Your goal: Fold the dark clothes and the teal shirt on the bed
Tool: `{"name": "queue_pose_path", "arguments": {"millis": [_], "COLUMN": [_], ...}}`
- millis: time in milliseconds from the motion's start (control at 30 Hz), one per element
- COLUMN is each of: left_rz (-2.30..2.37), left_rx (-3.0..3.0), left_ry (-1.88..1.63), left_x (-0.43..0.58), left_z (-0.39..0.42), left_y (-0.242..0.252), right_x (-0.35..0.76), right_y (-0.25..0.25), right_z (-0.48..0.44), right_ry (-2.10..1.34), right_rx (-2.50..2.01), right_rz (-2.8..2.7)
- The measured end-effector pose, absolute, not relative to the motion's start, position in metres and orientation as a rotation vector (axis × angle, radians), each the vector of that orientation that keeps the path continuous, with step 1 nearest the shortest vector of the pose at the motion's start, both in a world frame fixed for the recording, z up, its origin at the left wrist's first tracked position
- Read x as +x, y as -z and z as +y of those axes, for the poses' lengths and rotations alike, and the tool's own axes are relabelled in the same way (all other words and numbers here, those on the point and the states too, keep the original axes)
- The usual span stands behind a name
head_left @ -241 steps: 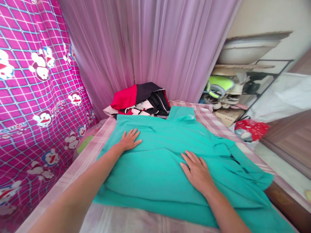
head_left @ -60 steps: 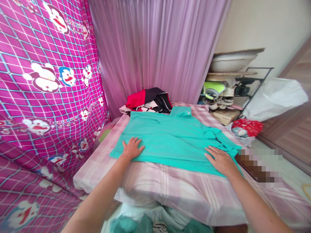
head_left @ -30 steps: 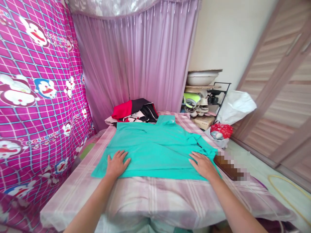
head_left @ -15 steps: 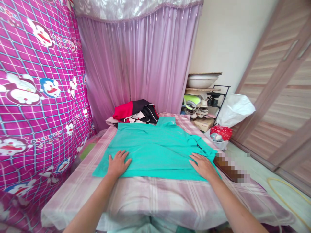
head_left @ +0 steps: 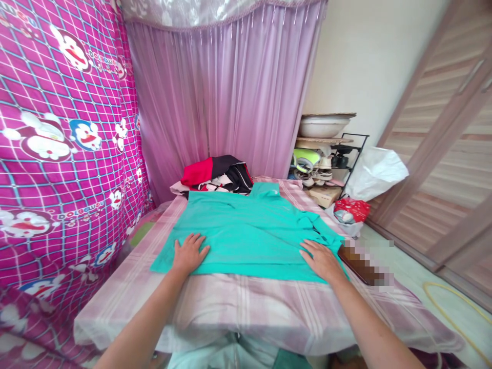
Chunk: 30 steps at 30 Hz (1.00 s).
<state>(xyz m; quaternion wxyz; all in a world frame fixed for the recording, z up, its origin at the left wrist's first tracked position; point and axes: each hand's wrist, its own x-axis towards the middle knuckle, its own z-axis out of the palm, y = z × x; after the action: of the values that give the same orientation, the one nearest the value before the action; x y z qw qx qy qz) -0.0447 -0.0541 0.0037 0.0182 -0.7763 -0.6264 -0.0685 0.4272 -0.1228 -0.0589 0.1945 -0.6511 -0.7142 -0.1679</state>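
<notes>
on the far left hangs a magenta cloth [head_left: 69,169] printed with a pale grid and cartoon figures. next to it in view, the left hand [head_left: 191,253] rests palm down, fingers spread and holding nothing, on the near left part of a turquoise, short-sleeved fabric shirt [head_left: 246,238]. the shirt lies opened out across a pink-and-white plaid cloth [head_left: 246,300]; that much of the laying-out looks done. its left part appears fairly flat, while soft ridges run across the middle, so the smoothing seems only partly complete. just behind its far edge sits a crumpled heap of red, black and white clothes [head_left: 198,171], not sorted or spread. farther right, the right hand [head_left: 321,259] also lies flat on the shirt, loose, pinching nothing. beyond its fingers the fabric is bunched around a dark slit, which i judge the least settled area. beside that end is a flat, dark brown object [head_left: 355,264], partly pixelated, so i cannot tell what it is.
</notes>
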Motion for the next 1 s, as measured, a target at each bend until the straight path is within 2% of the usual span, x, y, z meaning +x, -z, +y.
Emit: {"name": "queue_pose_path", "arguments": {"millis": [1000], "left_rz": [-1.907], "left_rx": [-2.405], "left_ry": [0.267], "left_x": [-0.0449], "left_z": [-0.0535], "left_y": [-0.0011], "right_x": [0.4263], "right_y": [0.0562], "right_z": [-0.124], "right_ry": [0.414], "right_rx": [-1.85], "right_rz": [-1.988]}}
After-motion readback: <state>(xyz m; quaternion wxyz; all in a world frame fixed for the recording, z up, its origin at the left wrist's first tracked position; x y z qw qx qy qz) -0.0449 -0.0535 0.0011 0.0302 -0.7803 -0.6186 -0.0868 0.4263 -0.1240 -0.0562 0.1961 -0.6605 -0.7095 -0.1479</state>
